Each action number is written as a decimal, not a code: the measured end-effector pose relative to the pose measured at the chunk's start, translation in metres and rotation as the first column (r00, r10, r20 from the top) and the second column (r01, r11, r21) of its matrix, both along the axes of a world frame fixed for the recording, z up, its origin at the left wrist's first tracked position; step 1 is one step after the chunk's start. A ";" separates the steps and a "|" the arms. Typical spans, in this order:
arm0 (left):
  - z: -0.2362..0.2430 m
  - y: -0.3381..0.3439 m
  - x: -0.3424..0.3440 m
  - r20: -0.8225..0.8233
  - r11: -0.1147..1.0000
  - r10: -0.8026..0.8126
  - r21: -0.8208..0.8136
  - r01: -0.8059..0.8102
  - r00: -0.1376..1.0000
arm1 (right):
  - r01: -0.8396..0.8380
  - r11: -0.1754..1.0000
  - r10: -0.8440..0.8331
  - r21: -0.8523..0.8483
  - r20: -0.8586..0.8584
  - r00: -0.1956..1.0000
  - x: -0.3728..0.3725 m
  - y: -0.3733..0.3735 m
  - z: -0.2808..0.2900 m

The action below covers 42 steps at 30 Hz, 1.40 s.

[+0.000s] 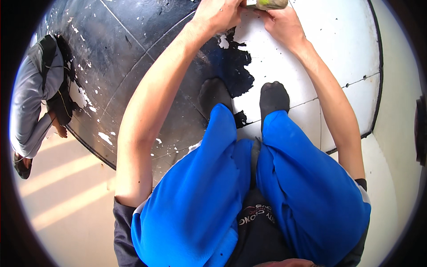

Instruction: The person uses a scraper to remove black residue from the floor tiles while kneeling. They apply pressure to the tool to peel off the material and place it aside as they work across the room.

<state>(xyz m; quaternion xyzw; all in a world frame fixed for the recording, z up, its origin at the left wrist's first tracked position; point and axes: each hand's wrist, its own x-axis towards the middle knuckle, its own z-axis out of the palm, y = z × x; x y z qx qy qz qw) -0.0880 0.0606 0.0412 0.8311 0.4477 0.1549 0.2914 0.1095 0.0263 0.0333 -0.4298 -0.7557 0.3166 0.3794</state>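
Up top, the tool (272, 4) lies close by the curled left hand (219, 15) and overlaps the bent right hand (285, 27); whether either pinches it, I cannot tell. Below, black layer (229, 63) raggedly meets white surface (340, 42).

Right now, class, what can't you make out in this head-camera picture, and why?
All in the head view:
- Left hand: cut off by the top edge; its grip is unclear.
- Greenish object by the right hand: cut off by the top edge; its kind is unclear.
- Dark object, far right: partly lost in the fisheye's black rim.
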 end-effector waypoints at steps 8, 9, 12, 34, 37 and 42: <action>-0.003 0.010 -0.004 0.002 1.000 0.014 0.006 -0.014 1.000 | 0.078 0.930 0.009 -0.359 0.235 0.972 0.001 0.019 0.014; -0.002 0.013 -0.003 0.023 1.000 0.006 -0.003 -0.005 1.000 | 0.018 0.986 0.002 -0.166 0.119 0.993 0.000 0.021 0.009; 0.001 0.019 -0.003 0.050 0.999 -0.026 0.043 0.024 0.998 | 0.014 0.999 -0.017 0.043 0.085 0.996 -0.003 0.015 0.004; -0.010 0.006 -0.003 0.150 0.961 0.097 0.245 -0.132 0.984 | 0.091 0.995 -0.101 0.048 0.277 0.955 0.001 0.023 -0.008; -0.003 0.010 -0.013 0.035 0.964 0.005 -0.265 0.004 0.999 | -0.098 0.876 0.114 -0.472 0.006 0.993 0.011 0.030 0.007; -0.002 0.006 -0.004 0.183 0.992 0.032 0.110 -0.053 0.983 | -0.017 0.999 0.016 0.045 0.020 1.000 0.004 0.021 -0.010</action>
